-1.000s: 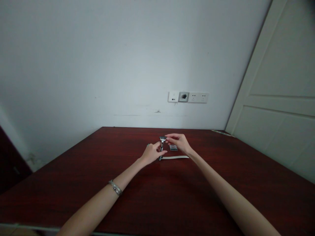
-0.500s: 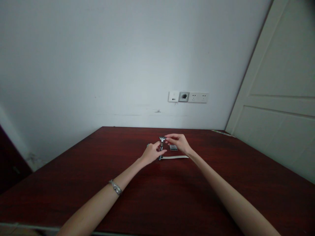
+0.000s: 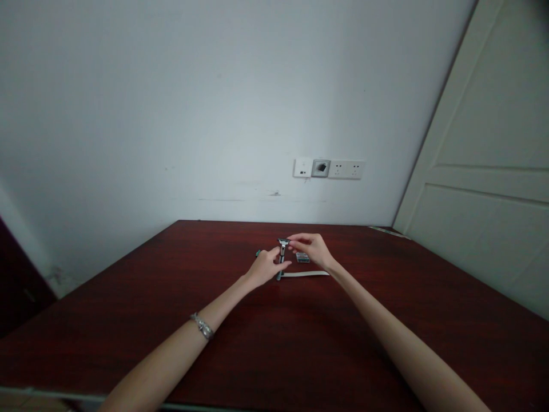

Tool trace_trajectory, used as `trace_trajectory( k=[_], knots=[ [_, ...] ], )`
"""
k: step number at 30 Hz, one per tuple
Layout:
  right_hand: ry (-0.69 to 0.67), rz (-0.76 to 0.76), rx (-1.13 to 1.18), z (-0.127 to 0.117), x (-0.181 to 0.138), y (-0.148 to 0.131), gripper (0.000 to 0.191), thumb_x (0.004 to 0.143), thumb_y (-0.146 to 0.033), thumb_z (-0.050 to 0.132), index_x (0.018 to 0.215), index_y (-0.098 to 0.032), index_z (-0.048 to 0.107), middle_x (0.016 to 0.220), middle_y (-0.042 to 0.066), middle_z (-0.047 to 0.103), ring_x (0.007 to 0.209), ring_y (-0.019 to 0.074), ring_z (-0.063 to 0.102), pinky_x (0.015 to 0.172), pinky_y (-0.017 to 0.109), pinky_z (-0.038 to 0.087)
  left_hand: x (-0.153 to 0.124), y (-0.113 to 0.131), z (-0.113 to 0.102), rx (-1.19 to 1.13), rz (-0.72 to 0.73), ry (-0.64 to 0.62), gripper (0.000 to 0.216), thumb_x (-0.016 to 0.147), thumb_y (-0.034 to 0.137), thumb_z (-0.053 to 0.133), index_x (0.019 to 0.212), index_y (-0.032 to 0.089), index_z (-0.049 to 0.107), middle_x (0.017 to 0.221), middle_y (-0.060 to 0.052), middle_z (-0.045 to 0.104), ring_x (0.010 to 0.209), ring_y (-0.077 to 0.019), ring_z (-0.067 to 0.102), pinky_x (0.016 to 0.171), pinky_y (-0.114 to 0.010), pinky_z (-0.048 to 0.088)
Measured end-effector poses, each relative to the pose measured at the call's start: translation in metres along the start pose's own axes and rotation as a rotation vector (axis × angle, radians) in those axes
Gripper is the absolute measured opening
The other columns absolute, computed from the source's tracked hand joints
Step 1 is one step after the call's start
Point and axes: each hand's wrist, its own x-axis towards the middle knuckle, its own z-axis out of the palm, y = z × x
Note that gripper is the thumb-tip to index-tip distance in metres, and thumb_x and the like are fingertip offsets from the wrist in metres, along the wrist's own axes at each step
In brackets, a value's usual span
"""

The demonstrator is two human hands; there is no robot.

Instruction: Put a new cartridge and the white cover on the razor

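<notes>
A metal razor [image 3: 282, 250] stands upright on the dark red table [image 3: 274, 332], far out in front of me. My left hand [image 3: 265, 266] is closed around its handle, thumb on the front. My right hand [image 3: 311, 248] pinches the razor's head from the right with fingertips. A small grey cartridge case [image 3: 302, 257] lies just under my right hand. A white strip [image 3: 305, 274], perhaps a cover, lies flat on the table between my wrists. A small dark-green bit [image 3: 258, 252] peeks out left of my left hand.
A white wall rises behind the table with a row of sockets [image 3: 328, 169]. A pale door [image 3: 489, 171] stands to the right. A silver bracelet [image 3: 202, 327] sits on my left wrist. The table's near edge [image 3: 51, 396] runs along the bottom.
</notes>
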Motion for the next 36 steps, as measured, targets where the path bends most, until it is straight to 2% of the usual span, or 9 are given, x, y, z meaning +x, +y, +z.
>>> trace_trajectory(
  k=[10,16,36],
  knots=[
    [-0.03,-0.055,-0.078,-0.002,-0.001,0.0,0.029,0.066,-0.037,0.066,0.081,-0.012,0.069,0.068,0.004,0.067,0.063,0.0147,0.061,0.065,0.03,0.051,0.0,0.001,0.004,-0.058,-0.004,-0.016,0.031,0.077,0.037,0.056,0.096,0.013,0.062,0.053,0.005,0.05,0.047,-0.007,0.038,0.048,-0.018,0.03],
    [-0.067,-0.094,-0.159,-0.003,-0.001,-0.002,0.029,0.069,-0.038,0.063,0.081,-0.012,0.069,0.069,0.004,0.066,0.064,0.0147,0.061,0.067,0.029,0.05,0.0,0.001,0.006,-0.085,0.006,-0.007,0.031,0.078,0.038,0.055,0.09,0.011,0.063,0.054,0.004,0.05,0.048,-0.0067,0.037,0.048,-0.018,0.028],
    [-0.147,-0.197,-0.255,-0.009,-0.001,0.003,0.023,0.075,-0.033,0.058,0.082,-0.014,0.068,0.076,0.004,0.064,0.068,0.0145,0.059,0.067,0.027,0.048,-0.001,-0.002,0.011,-0.093,0.002,0.007,0.03,0.079,0.037,0.051,0.09,0.011,0.063,0.05,0.006,0.039,0.045,-0.006,0.029,0.044,-0.018,0.023]
  ],
)
